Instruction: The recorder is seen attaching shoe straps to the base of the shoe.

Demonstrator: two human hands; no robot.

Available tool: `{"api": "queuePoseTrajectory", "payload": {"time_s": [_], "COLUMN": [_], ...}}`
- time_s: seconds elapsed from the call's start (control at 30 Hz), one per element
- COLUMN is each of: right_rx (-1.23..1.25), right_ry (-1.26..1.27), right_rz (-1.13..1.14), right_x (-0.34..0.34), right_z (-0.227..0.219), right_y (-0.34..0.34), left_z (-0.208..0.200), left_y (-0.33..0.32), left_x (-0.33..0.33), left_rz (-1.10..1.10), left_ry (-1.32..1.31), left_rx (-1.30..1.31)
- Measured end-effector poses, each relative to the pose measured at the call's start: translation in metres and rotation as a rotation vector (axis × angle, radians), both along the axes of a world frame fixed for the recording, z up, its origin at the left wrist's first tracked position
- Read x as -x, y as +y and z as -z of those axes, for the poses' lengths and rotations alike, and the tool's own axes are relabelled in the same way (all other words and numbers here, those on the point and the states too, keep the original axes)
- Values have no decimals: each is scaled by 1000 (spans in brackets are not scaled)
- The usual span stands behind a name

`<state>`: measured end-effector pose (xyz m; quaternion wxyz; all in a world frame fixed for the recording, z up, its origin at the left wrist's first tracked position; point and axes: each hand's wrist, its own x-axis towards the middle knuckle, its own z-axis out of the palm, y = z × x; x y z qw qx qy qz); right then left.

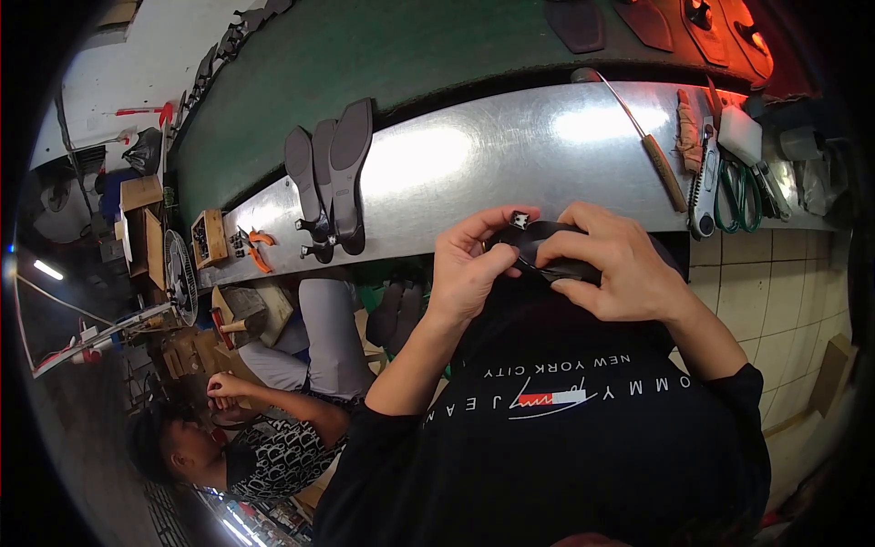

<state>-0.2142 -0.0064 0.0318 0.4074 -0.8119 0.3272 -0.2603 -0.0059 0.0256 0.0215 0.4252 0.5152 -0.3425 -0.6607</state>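
You held the black strap between both hands over your chest, long axis running left-right. Left hand fingers pinched its buckle end; right hand fingers clamped the other end, equally near, just below the bench.

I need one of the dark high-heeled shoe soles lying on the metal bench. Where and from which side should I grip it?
Probably pinch the rightmost dark high-heeled shoe sole across its narrow waist, coming from its right, where the metal bench is bare. The other soles crowd its left edge, and its heel end points towards you.
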Motion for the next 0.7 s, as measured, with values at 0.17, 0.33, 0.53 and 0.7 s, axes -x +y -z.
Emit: {"api": "queuePoseTrajectory", "payload": {"time_s": [0.17, 0.33, 0.53, 0.7], "right_rx": [-56, -79, 55, 346], "right_ry": [-42, -49, -124, -220], "right_rz": [86, 133, 162, 181], "right_x": [-4, -6, -8, -12], "right_z": [7, 12, 14, 15], "right_y": [5, 7, 10, 12], "left_z": [-3, -4, -6, 1], "left_y": [-2, -3, -8, -6], "left_x": [3, 4, -4, -11], "left_rz": [-13, -5, 15, 10], "left_ry": [-12, -40, 6, 446], "left_rx": [27, 61, -31, -346]}}
